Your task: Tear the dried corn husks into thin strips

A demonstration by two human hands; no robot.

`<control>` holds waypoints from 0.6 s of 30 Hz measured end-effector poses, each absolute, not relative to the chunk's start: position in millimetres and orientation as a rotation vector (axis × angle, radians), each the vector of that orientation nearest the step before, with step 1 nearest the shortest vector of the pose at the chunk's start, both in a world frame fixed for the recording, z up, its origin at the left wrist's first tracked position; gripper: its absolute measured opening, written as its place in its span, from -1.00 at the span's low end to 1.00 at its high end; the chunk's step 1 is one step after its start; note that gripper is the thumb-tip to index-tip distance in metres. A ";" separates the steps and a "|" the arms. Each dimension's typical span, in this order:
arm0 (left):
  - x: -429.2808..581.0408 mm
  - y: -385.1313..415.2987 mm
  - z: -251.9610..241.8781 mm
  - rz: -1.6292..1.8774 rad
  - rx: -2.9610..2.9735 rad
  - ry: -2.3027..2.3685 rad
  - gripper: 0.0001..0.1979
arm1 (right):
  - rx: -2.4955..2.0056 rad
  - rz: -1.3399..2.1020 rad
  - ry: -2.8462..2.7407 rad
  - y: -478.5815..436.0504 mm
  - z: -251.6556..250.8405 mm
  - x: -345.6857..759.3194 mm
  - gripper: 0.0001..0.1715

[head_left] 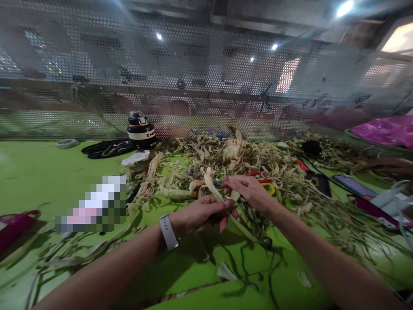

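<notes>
My left hand [206,211], with a white watch band on its wrist, is closed around a pale plant stalk [211,185]. The stalk runs slantwise from its pale upper end down past my fingers toward the lower right. Just to the right, my right hand [250,191] has its fingers pinched at a small pale leaf piece [235,196] beside the stalk. Whether that piece is still attached is hidden by my fingers. Red and yellow looped handles [269,188] lie among the plant scraps right behind my right hand.
Dried stalks and leaves [200,148] heap across the green table [26,172]. A black bottle [141,131] and coiled black strap [106,148] stand back left. At right are a phone [353,186] and a purple bag [383,131]. Perforated metal mesh [193,56] closes the back.
</notes>
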State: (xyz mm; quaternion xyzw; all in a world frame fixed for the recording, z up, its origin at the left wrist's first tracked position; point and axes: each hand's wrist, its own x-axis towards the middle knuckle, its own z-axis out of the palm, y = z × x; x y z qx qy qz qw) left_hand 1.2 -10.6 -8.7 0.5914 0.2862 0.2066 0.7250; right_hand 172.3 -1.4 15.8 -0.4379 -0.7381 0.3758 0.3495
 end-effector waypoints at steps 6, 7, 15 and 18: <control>-2.0 -5.1 -10.8 0.505 1.251 0.671 -0.64 | -0.977 0.467 -2.339 7.5 20.5 186.9 -0.53; -2.6 -4.8 -10.8 0.502 1.285 0.668 -0.65 | -0.952 0.402 -2.339 7.9 19.5 186.4 -0.53; -3.9 -5.9 -7.5 0.523 1.308 0.649 -0.63 | -0.981 0.459 -2.203 12.5 14.7 187.6 -0.62; -2.5 -5.8 -8.0 0.611 1.195 0.637 -0.62 | -1.074 0.549 -2.094 13.3 12.8 188.2 -0.60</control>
